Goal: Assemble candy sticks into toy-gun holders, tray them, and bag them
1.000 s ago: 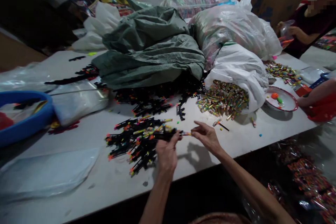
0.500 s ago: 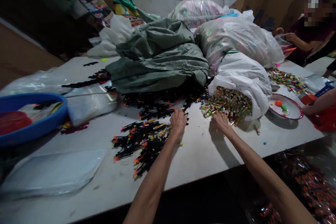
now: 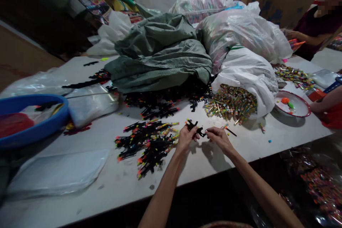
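Observation:
My left hand (image 3: 187,136) is closed around a small black toy gun (image 3: 196,128), held above the table. My right hand (image 3: 218,139) is pinched at the near end of this toy; what its fingertips hold is too small to make out. Left of my hands lies a pile of black toy guns (image 3: 145,137) with orange tips, mixed with colourful candy-filled tubes (image 3: 171,133). Beyond my right hand, more of these tubes (image 3: 232,103) spill from a white sack (image 3: 247,71). A thin dark stick (image 3: 232,132) shows just behind my right hand.
A green-grey cloth sack (image 3: 160,60) with black toys at its mouth stands ahead. Big clear bags (image 3: 240,32) sit behind. A blue basin (image 3: 57,103) and plastic bags (image 3: 58,172) are at left, a red-rimmed plate (image 3: 296,112) at right. Another person (image 3: 312,35) works at far right.
My hands have left the two heaps and come together nearer me. My left hand now has a black toy gun lifted up, and my right hand meets it.

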`<state>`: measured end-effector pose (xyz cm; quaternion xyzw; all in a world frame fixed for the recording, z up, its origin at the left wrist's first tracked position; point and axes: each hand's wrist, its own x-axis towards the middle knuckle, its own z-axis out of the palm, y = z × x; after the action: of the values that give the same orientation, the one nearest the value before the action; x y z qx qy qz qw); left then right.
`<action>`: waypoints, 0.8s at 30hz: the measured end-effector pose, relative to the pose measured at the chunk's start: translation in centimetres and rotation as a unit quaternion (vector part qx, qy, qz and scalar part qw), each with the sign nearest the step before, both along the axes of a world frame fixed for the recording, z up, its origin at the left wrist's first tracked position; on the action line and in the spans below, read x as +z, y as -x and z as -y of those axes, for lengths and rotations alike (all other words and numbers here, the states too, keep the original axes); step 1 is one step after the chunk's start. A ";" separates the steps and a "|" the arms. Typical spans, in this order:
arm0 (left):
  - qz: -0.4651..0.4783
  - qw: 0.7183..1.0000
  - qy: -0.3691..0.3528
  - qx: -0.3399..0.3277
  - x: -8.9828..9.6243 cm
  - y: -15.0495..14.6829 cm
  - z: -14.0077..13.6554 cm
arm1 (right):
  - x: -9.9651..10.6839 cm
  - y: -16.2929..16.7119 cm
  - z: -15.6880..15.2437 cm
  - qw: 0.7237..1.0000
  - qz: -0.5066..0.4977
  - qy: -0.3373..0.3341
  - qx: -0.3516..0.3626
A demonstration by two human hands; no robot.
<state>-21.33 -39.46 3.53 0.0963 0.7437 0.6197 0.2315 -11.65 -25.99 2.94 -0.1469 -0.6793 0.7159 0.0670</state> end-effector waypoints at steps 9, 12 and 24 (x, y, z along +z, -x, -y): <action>0.073 0.965 -0.227 0.106 1.2 -4.1 2.1 | 2.3 -2.2 0.3 0.998 -0.031 -0.004 0.053; 0.071 0.964 -0.233 0.109 1.5 -4.3 2.4 | 3.0 -2.4 0.4 0.996 -0.036 -0.017 0.075; 0.062 0.964 -0.235 0.106 1.9 -4.7 2.8 | 3.2 -2.9 1.3 0.986 -0.070 -0.100 0.112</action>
<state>-16.59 -42.28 5.42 0.0294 0.5675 0.8027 0.1811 -8.79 -27.25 6.11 -0.0124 -0.7534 0.6558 0.0479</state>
